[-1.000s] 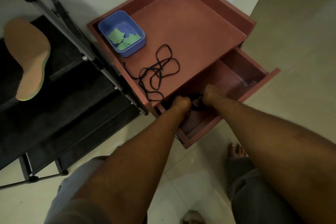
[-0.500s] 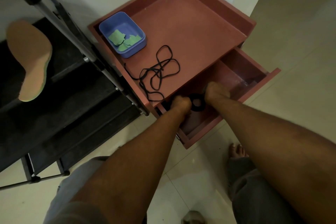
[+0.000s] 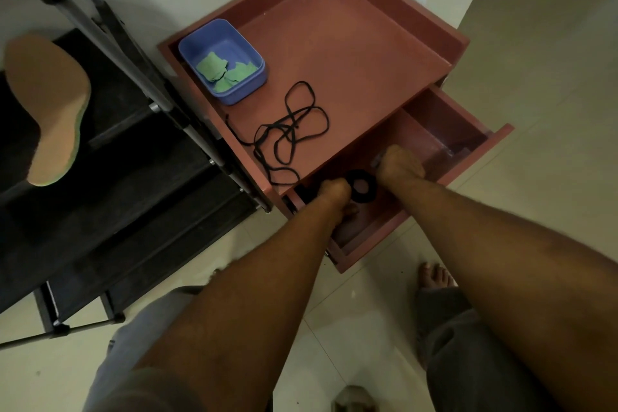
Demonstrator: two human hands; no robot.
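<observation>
A black ring-shaped roll [image 3: 363,189] lies in the open drawer [image 3: 475,157] of a reddish-brown cabinet [image 3: 351,53]. My left hand [image 3: 334,192] is curled at the roll's left edge and grips it; the fingers are hidden under the hand. To the right of the roll and a little apart from it, my right hand [image 3: 399,165] is closed in a fist. A small grey tip [image 3: 376,160] sticks out of that fist; I cannot tell what it is.
A tangled black lace [image 3: 291,130] and a blue tub [image 3: 200,43] with green pieces [image 3: 220,72] sit on the cabinet top. A black shelf rack [image 3: 133,177] with an orange insole [image 3: 46,104] stands left. My bare foot [image 3: 434,276] is on the tiled floor.
My right hand has drawn away to the right from my left hand, uncovering the black roll between them. My left hand has stayed in place.
</observation>
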